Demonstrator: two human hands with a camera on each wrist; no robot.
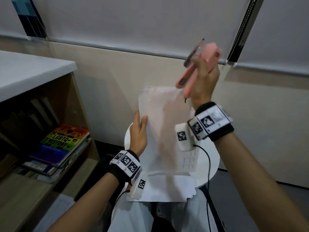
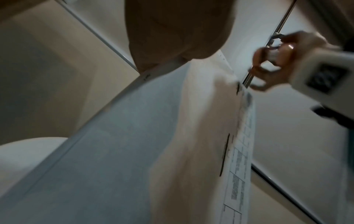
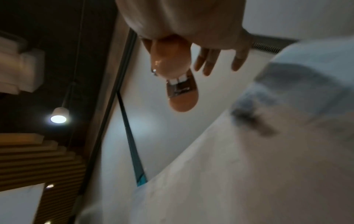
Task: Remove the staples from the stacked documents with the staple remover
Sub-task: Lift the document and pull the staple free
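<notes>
Pink staple remover (image 1: 199, 67), hinged open, metal strip swung out, gripped in right hand (image 1: 204, 84) raised above far right corner of documents (image 1: 160, 131). Sheets white, held upright, blurred; left hand (image 1: 138, 133) pinching left edge. More loose papers (image 1: 167, 190) on lap. Round white counter (image 1: 210, 164) behind. Books (image 1: 61, 144) on shelf, left

You hold a pink stapler (image 1: 197, 71); your papers (image 1: 163, 124) are white, the wristbands (image 1: 210, 123) black-and-white checked, the book (image 1: 66, 139) rainbow-striped.
</notes>
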